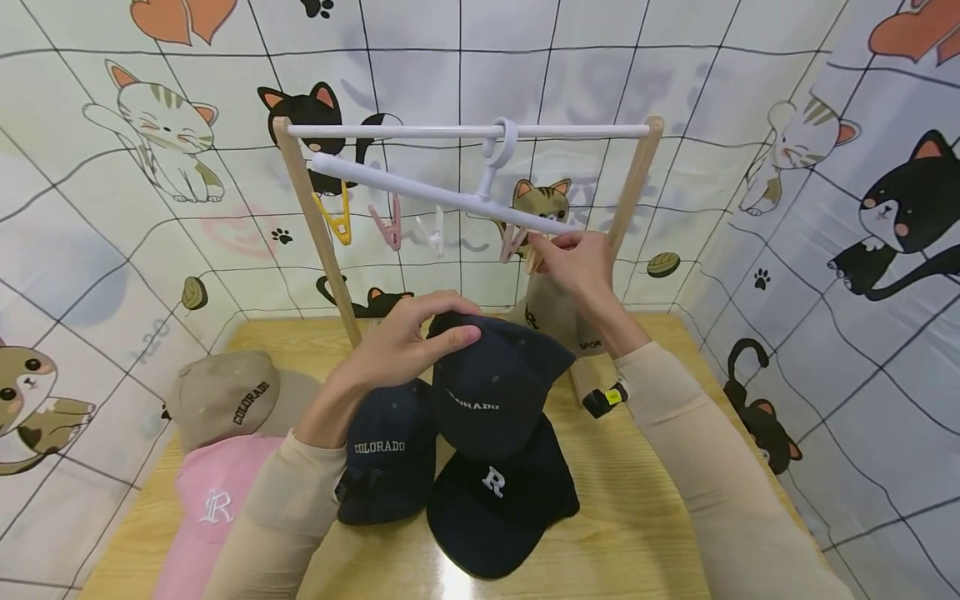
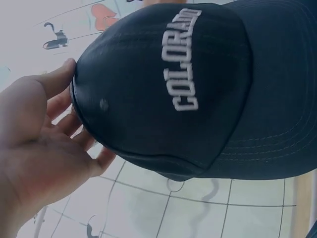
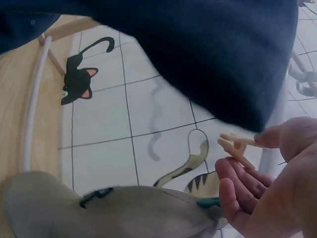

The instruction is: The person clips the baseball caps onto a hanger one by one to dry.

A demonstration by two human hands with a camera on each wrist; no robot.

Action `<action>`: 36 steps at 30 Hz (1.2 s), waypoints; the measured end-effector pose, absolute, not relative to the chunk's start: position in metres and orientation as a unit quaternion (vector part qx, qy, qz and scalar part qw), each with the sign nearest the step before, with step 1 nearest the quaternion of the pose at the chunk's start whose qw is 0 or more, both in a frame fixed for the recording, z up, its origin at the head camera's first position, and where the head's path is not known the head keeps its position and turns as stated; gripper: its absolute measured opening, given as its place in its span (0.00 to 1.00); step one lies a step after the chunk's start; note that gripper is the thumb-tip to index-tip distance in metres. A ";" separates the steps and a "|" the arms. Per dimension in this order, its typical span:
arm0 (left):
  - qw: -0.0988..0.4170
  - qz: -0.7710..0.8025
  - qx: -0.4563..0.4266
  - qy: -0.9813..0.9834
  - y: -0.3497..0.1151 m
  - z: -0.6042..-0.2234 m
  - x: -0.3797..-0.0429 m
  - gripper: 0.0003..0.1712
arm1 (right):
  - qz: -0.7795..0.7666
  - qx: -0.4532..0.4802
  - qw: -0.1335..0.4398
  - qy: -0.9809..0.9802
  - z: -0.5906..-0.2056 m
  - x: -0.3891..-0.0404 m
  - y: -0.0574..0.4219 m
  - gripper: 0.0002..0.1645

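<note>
Here we are at the hands, held apart, each with a grip of its own. Our left hand (image 1: 401, 346) clasps the crown of a navy COLORADO cap (image 1: 498, 392) from ten o'clock, thumb on the near face, fingers behind; the cap is up in front of us, tilted. At one o'clock from it, our right hand (image 1: 579, 265) pinches a tan clothespin (image 3: 237, 148) between thumb and fingers, and the cap's dark edge comes right by the thumb; whether they touch, we can't tell.

Just beyond, also at one o'clock, a beige SPOR-lettered cap (image 1: 553, 304) hangs low, a green clip (image 3: 209, 202) at its edge. Up towards twelve, the white hanger (image 1: 420, 189) slopes down to our right, hooked over a white rail (image 1: 420, 132) between wooden posts (image 1: 634, 187). Along it: a yellow clip (image 1: 343, 231), a pink clip (image 1: 393, 237), a white clip (image 1: 435, 242) and a pale pink clip (image 1: 510, 242).

Down on the table (image 1: 630, 500), a black R cap (image 1: 491, 517) sits at six o'clock, a second COLORADO cap (image 1: 393, 462) at eight, a pink R cap (image 1: 225, 467) past eight, and a beige COLORADO cap (image 1: 217, 392) at nine.
</note>
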State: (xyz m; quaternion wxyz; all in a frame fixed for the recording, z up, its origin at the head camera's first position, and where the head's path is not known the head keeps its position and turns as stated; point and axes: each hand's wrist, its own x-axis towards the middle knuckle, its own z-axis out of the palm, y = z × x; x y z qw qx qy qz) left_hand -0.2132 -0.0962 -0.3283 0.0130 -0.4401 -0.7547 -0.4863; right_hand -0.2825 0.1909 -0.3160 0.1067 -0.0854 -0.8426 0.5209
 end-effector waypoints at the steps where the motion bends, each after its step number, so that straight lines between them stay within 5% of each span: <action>1: 0.009 -0.484 -0.439 -0.757 -0.094 -0.328 -0.216 0.14 | 0.519 -0.083 0.104 -0.844 -0.315 -0.282 0.192 0.28; 13: -0.010 -0.502 -0.421 -0.755 -0.065 -0.328 -0.245 0.11 | 0.498 -0.043 0.111 -0.859 -0.314 -0.278 0.198 0.25; 25: 0.049 -0.518 -0.403 -0.753 -0.043 -0.333 -0.268 0.11 | 0.492 -0.021 0.063 -0.868 -0.304 -0.279 0.208 0.32; 36: 0.000 -0.489 -0.372 -0.789 -0.035 -0.356 -0.281 0.14 | 0.515 -0.010 0.070 -0.855 -0.307 -0.278 0.206 0.28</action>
